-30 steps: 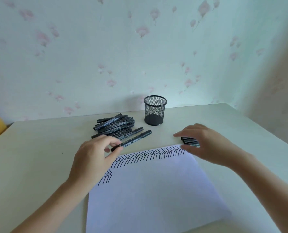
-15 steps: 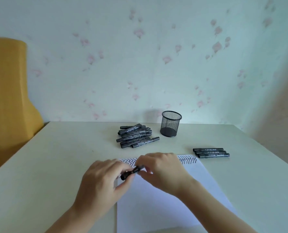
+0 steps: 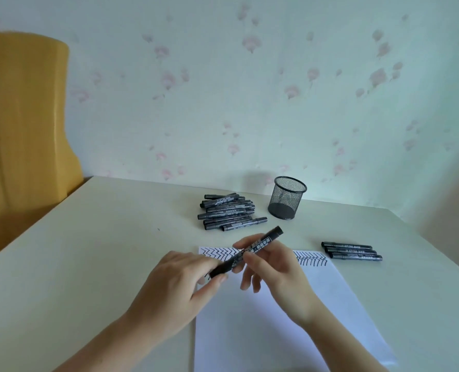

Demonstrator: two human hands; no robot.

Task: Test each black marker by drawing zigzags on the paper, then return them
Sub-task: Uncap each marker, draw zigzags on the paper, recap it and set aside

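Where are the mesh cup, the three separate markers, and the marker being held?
mesh cup (image 3: 287, 200): head view, front wall.
three separate markers (image 3: 351, 251): head view, middle marker's barrel.
held marker (image 3: 266, 240): head view, barrel above the fingers.

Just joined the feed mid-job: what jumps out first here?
Both hands hold one black marker over the paper: the left hand pinches its near end, the right hand grips the barrel. Behind them lies a marker pile beside a mesh cup; three markers lie right.
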